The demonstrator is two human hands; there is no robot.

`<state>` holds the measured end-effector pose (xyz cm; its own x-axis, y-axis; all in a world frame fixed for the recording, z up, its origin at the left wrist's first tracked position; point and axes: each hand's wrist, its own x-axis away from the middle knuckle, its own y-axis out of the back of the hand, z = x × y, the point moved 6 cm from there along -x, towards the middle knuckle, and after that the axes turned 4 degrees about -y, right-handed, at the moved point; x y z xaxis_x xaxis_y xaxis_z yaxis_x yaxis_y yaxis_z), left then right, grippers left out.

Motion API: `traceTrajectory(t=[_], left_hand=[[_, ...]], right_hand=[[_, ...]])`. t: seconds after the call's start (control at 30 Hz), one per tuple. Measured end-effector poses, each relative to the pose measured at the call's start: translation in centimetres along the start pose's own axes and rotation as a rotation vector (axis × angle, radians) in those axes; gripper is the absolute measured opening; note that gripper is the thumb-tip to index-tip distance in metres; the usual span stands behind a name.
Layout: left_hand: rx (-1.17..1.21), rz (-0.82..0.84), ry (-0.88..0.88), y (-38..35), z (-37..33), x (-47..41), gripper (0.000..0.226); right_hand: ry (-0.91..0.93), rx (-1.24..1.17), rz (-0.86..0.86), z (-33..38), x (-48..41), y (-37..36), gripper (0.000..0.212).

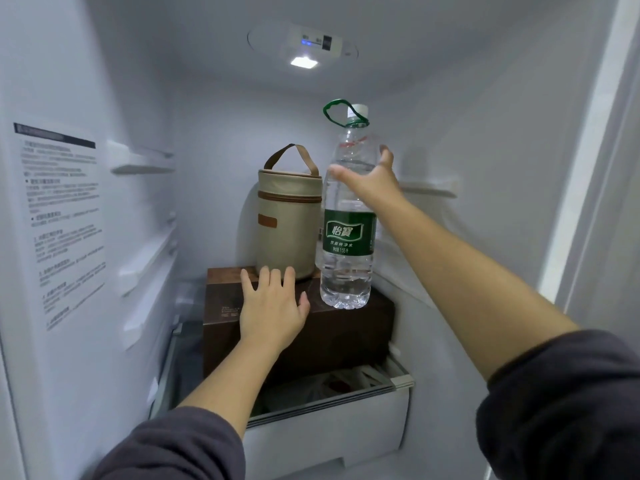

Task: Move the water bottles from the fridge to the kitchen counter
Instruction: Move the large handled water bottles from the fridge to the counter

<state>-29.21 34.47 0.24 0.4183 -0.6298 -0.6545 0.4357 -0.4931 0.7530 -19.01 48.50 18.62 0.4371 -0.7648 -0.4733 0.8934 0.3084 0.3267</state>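
Note:
A tall clear water bottle [347, 258] with a green label, white cap and green carry loop stands upright on a dark brown box [339, 327] inside the fridge. My right hand [369, 183] reaches in from the right at the bottle's upper part, fingers and thumb spread wide around it; whether it touches the bottle is unclear. My left hand [273, 306] lies flat on top of the brown box, fingers straight, just left of the bottle's base.
A beige cylindrical zip bag [289, 220] with a brown handle stands on the box, close to the bottle's left side. Below is a white drawer [329, 431] with bags inside. Fridge walls close in left and right; a lamp glows on the ceiling.

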Motion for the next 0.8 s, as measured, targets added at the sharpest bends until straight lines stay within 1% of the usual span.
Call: traceTrajectory(t=[0.1, 0.2, 0.33, 0.43, 0.53, 0.6, 0.67, 0.73, 0.8], left_hand=[[-0.005, 0.0, 0.009, 0.0, 0.1, 0.0, 0.06], [-0.005, -0.013, -0.001, 0.0, 0.1, 0.1, 0.061], [0.012, -0.052, -0.008, 0.3, 0.1, 0.3, 0.059], [0.024, -0.023, 0.006, 0.4, 0.1, 0.3, 0.058], [0.098, -0.007, 0.046, 0.5, 0.3, 0.1, 0.055], [0.273, -0.039, 0.11, 0.8, 0.7, -0.2, 0.054], [0.579, -0.071, 0.162, 1.2, 0.7, -0.7, 0.062], [0.868, -0.022, 0.127, 1.5, -0.6, -1.6, 0.087], [1.056, 0.056, 0.043, 1.8, -3.0, -2.6, 0.111]], right_hand=[[0.021, -0.012, -0.008, 3.3, -2.1, 0.5, 0.095], [-0.007, 0.002, -0.028, 5.6, -3.9, 1.0, 0.067], [-0.06, 0.007, 0.027, 6.5, -4.5, 0.9, 0.035], [-0.078, -0.051, 0.029, 6.1, -4.0, 1.2, 0.025], [-0.043, -0.122, 0.016, 6.1, -3.2, 1.8, 0.015], [-0.018, -0.138, 0.0, 6.1, -2.8, 2.4, 0.012], [0.008, -0.137, -0.02, 6.2, -2.4, 3.1, 0.009], [0.021, -0.139, -0.028, 6.2, -1.9, 3.6, 0.007], [0.031, -0.136, -0.033, 6.4, -1.5, 3.8, 0.006]])
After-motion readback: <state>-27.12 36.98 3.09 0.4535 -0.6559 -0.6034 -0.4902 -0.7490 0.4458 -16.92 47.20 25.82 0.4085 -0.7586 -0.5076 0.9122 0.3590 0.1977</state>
